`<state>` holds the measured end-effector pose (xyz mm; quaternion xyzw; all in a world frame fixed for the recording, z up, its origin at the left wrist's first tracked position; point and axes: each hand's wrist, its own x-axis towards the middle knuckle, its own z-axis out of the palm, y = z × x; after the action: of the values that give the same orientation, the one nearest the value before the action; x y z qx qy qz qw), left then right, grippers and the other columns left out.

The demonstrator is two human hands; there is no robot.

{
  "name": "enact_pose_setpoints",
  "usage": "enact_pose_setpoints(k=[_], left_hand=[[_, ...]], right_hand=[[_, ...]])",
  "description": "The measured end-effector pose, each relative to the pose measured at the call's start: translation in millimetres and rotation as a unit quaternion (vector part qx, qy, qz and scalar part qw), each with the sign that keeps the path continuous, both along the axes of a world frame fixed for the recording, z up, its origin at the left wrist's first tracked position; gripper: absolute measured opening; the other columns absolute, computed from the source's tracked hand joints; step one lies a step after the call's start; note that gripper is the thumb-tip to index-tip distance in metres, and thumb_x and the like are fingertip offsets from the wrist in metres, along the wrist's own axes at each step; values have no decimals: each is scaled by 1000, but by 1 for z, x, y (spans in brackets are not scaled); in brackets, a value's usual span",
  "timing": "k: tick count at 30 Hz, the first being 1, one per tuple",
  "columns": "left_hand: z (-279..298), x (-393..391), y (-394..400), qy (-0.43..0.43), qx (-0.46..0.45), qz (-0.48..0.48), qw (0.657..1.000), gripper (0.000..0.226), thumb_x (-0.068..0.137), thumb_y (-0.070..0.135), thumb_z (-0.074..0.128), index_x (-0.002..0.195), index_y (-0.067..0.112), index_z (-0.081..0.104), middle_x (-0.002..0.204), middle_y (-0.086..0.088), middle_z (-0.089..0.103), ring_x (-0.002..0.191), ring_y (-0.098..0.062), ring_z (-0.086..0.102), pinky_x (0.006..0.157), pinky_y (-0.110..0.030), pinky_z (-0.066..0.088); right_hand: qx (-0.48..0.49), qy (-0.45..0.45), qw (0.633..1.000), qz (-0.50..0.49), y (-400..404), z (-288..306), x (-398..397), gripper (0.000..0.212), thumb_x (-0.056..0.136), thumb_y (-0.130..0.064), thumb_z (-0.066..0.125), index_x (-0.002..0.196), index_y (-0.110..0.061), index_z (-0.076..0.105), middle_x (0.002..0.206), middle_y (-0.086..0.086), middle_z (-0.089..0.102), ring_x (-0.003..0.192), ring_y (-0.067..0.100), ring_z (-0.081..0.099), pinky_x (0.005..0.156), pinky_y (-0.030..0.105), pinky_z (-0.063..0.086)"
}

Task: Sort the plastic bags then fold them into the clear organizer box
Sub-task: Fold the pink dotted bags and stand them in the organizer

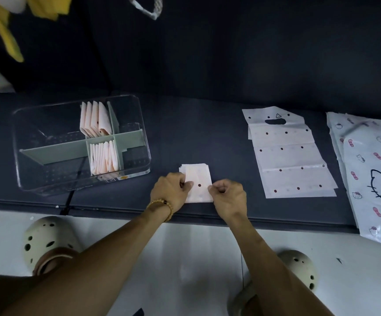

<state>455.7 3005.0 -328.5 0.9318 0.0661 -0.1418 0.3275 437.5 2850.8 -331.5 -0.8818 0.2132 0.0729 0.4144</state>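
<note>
In the lower centre of the frame, the left hand [171, 187] and right hand [226, 194] are pinching the folded plastic bag [197, 185] at its side edges; it is probably thin, light and slippery, so pressing the creases seems wise.

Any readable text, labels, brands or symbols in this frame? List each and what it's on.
No words or numbers are readable.
Triangle symbol, printed by the handle hole of the dotted bag lying flat; anything inside it is too small to read.
Cat face with a bow, drawn on the cartoon bag; no lettering visible.
Yellow sticker and a small dark mark on the front wall of the clear box; both too blurred to read.
</note>
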Motion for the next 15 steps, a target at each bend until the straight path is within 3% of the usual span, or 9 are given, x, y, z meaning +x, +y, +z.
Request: enact_pose_setpoints(k=[7,10,12,15], left_hand=[[-5,4,-3,-44,143,-6,989,28,84,49,59,81,21,57,90,-4,67,86,-27,61,70,-33,48],[-6,4,5,-112,143,-16,983,31,78,45,67,92,21,55,97,-3,60,92,-24,56,74,-35,46],[-9,4,9,-168,127,-99,972,33,79,35,68,106,22,56,114,-1,54,102,-23,50,85,-35,39],[-12,1,11,-187,148,-243,940,38,89,25,55,126,23,55,137,3,48,115,-23,47,93,-34,32]], right_hand=[[-39,19,999,2,4,0,10,12,86,-22,67,82,-14,74,80,2,73,75,19,67,72,21,49],[-58,21,998,18,6,-1,15,10,87,-24,67,81,-18,70,81,3,72,79,21,67,73,27,54],[-101,19,994,42,8,-1,17,11,88,-27,65,81,-19,67,82,2,71,80,22,65,70,30,54],[-186,-21,980,71,11,2,19,11,88,-28,63,90,-18,67,90,2,67,85,25,61,64,29,45]])
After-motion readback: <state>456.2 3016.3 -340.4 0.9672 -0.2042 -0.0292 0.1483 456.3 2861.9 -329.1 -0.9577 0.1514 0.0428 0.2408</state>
